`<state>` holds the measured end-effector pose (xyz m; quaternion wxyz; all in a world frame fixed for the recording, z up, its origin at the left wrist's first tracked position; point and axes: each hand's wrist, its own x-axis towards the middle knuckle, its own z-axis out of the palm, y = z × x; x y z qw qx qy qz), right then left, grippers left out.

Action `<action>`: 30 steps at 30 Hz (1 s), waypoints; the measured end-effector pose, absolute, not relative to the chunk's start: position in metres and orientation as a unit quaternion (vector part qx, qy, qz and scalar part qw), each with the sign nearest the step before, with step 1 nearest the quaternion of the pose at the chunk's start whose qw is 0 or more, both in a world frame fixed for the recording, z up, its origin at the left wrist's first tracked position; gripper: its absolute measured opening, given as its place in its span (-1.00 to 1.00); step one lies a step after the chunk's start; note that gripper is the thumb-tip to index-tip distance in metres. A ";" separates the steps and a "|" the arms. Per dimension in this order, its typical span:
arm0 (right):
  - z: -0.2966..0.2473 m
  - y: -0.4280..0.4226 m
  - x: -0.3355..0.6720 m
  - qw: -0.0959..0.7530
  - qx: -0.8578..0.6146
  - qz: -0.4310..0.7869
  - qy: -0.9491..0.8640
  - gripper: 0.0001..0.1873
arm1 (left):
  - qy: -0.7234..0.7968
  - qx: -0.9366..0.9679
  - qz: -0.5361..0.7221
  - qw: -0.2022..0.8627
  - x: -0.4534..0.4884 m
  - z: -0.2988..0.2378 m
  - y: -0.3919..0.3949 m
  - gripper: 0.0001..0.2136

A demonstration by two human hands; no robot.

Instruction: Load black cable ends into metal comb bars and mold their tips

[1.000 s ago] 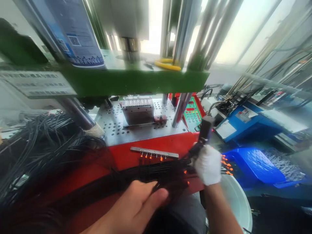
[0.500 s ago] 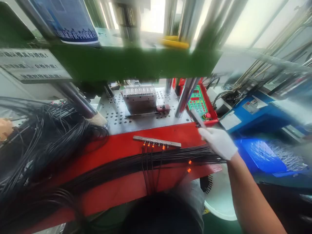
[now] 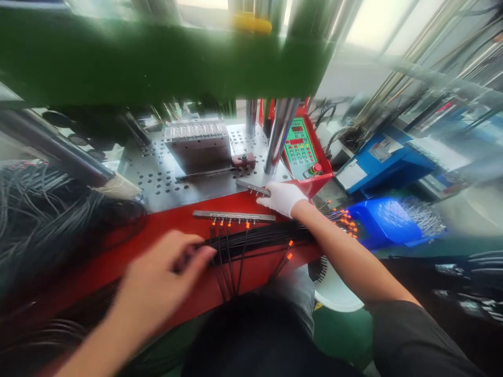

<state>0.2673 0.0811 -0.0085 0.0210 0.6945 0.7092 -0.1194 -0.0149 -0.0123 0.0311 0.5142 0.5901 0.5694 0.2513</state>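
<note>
My right hand [image 3: 283, 199], in a white glove, is closed on one end of a narrow metal bar [image 3: 251, 187] with small studs, held over the front edge of the perforated plate. My bare left hand [image 3: 165, 275] is blurred in front of a bundle of black cables [image 3: 259, 238]. Its fingers are half curled, the thumb apart from them; whether they touch the cables I cannot tell. Just behind the bundle, a second metal bar [image 3: 236, 215] lies on the red machine edge [image 3: 173, 222]. Several cables with orange tips [image 3: 229, 224] are attached to it.
On the perforated plate [image 3: 157, 183] stands a metal mould block [image 3: 200, 152], below a green press beam [image 3: 157, 63]. A control panel [image 3: 301, 146] and a blue bin [image 3: 379, 222] are to the right. Cables pile up at left; a white bucket [image 3: 341, 301] stands below.
My left hand has come into view at the cable bundle. My right hand has moved left with its metal bar, which is now lower and flatter. The view has shifted.
</note>
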 end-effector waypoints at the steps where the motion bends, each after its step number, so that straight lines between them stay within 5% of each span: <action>1: -0.010 0.085 0.264 0.020 0.696 -0.112 0.709 -0.44 | 0.566 0.693 0.218 0.389 -0.004 0.025 -0.019 -0.48; 5: -0.012 0.094 0.257 -0.003 0.706 -0.080 0.703 -0.38 | 0.476 0.870 0.070 0.104 0.049 -0.002 -0.046 -0.10; 10: -0.013 0.094 0.259 -0.043 0.697 -0.053 0.714 -0.35 | 0.447 0.894 0.013 0.030 0.071 -0.016 -0.061 -0.39; 14: -0.014 0.089 0.268 -0.146 0.677 -0.064 0.719 -0.43 | 0.386 0.915 0.021 0.116 0.068 -0.019 -0.066 -0.85; 18: 0.001 0.074 0.285 -0.287 0.675 -0.132 0.666 -0.56 | 0.364 0.915 0.048 0.165 0.069 -0.022 -0.072 -0.81; 22: 0.034 0.029 0.295 -0.352 0.513 -0.399 0.673 -0.40 | 0.405 0.839 0.123 0.341 0.066 -0.008 -0.068 -0.78; 25: 0.052 -0.011 0.278 -0.351 0.407 -0.461 0.706 -0.36 | 0.397 0.746 0.153 0.512 0.063 0.008 -0.059 -0.79; 30: 0.053 -0.026 0.242 -0.223 0.367 -0.467 0.773 -0.51 | 0.394 0.580 0.209 0.681 0.057 0.013 -0.047 -0.76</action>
